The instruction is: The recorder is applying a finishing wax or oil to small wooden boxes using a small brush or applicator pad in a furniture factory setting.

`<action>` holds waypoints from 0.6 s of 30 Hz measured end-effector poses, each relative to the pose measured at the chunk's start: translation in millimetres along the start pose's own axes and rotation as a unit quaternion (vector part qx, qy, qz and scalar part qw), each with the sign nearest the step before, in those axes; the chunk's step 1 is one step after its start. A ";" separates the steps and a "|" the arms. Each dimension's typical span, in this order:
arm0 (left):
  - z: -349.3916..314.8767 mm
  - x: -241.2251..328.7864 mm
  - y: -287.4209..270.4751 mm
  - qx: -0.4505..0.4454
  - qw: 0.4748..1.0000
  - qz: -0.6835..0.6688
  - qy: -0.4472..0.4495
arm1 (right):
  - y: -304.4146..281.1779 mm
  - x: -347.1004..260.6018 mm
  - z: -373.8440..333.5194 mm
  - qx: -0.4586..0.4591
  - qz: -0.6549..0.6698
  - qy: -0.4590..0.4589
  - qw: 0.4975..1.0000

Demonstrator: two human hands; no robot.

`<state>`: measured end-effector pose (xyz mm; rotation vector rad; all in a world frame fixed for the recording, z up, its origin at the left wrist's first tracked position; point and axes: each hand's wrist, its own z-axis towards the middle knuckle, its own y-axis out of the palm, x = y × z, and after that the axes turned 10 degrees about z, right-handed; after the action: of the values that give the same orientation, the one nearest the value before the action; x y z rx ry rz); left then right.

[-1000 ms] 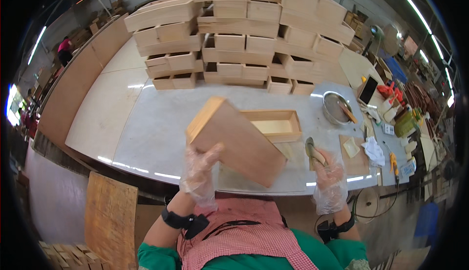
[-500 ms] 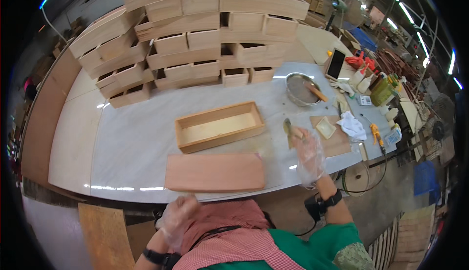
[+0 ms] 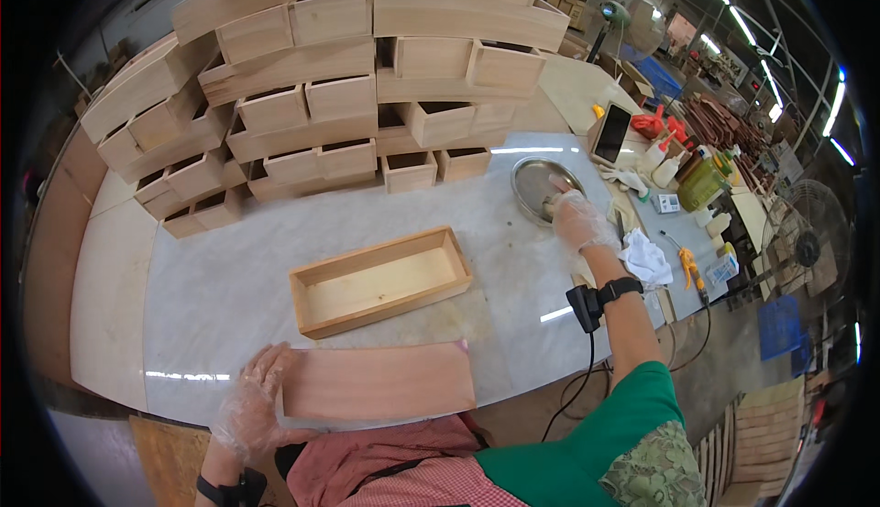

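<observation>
My left hand [image 3: 252, 402], in a clear plastic glove, is at the left end of a flat reddish-brown wooden board [image 3: 378, 379]. Its fingers are stretched out against the board's edge, with the thumb apart on the near side. Beyond the board lies a light wooden open-topped box [image 3: 380, 280], set slightly askew. My right hand [image 3: 584, 221], gloved the same way, reaches over the near rim of a round metal bowl [image 3: 520, 197]. Its fingers are closed; what they hold is mostly hidden. A pinkish, stick-like end [image 3: 558, 182] shows beside the fingertips.
Stacked wooden drawer boxes [image 3: 335, 94] form a wall along the back. To the right sit a white cloth [image 3: 646, 258], an orange-handled tool [image 3: 688, 267] with a cable, a dark-screened device [image 3: 612, 133], bottles [image 3: 666, 172] and a green-yellow jug [image 3: 701, 186].
My right hand has moved away from me to the bowl. My left hand has come from near my lap to the board's left end and opened out. The view has shifted.
</observation>
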<state>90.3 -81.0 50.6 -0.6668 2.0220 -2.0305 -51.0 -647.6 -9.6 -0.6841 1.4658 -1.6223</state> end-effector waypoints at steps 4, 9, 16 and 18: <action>16.2 0.7 3.1 -0.047 0.998 0.027 -0.008 | -27.1 -38.3 -3.4 -0.020 -0.025 0.061 0.998; 17.9 2.3 18.4 0.039 0.999 -0.029 0.012 | -23.8 -31.8 -8.4 -0.016 -0.009 0.075 0.997; 9.3 33.2 40.3 0.091 0.993 -0.070 -0.040 | -4.8 -6.7 -29.6 0.028 0.030 0.008 0.999; 19.4 48.4 47.6 0.109 0.989 -0.047 -0.091 | 1.1 -12.4 -56.1 0.057 0.588 0.143 0.794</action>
<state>48.3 -122.1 11.4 -0.8815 1.6687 -2.1152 -91.1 -607.4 -18.8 0.5545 1.4709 -0.7796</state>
